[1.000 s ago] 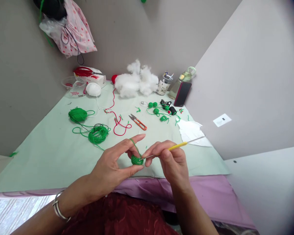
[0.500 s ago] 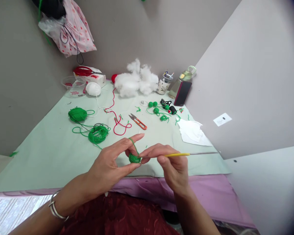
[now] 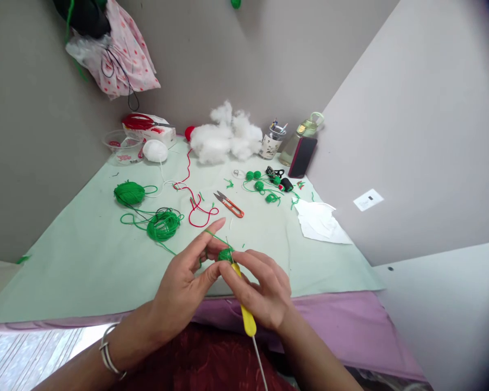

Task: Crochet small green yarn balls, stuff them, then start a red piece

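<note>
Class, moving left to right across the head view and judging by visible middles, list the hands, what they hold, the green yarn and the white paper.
Round green yarn ball → loose green yarn bundle → left hand → small rounded green crocheted piece → slim yellow-handled hook → right hand → torn-edged white paper.

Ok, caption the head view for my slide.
Left hand pinches a small green yarn piece while the right hand holds a yellow-handled tool at it, over a pale green cloth.
</note>
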`<state>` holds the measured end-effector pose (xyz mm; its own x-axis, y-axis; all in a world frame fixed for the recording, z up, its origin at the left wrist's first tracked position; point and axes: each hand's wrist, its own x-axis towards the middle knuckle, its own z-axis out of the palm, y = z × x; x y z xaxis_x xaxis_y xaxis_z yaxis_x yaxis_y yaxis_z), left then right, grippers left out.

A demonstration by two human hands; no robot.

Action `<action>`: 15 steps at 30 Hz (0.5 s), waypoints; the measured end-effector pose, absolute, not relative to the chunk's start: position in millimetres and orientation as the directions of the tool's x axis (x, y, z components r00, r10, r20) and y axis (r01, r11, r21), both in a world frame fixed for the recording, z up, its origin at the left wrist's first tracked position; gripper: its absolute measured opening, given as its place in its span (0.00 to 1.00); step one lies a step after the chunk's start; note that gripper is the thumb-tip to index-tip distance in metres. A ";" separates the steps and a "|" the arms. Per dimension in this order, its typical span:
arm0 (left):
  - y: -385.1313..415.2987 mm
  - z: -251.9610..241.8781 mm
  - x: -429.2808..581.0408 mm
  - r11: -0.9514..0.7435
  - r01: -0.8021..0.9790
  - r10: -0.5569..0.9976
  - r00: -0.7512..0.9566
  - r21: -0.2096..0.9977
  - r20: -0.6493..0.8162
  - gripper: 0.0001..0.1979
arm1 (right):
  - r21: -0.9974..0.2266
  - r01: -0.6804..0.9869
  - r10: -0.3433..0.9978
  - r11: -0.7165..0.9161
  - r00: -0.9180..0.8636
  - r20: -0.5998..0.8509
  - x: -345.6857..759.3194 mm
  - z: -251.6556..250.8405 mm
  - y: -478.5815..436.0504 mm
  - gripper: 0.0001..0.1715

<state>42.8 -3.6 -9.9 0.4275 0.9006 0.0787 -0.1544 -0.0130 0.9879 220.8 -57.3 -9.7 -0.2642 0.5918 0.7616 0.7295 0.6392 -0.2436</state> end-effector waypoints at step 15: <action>5.4 -4.2 41.2 0.450 -0.292 0.737 0.655 0.844 -0.166 0.38 | -0.744 0.213 0.745 0.634 0.090 0.661 222.5 -13.0 -53.8 0.13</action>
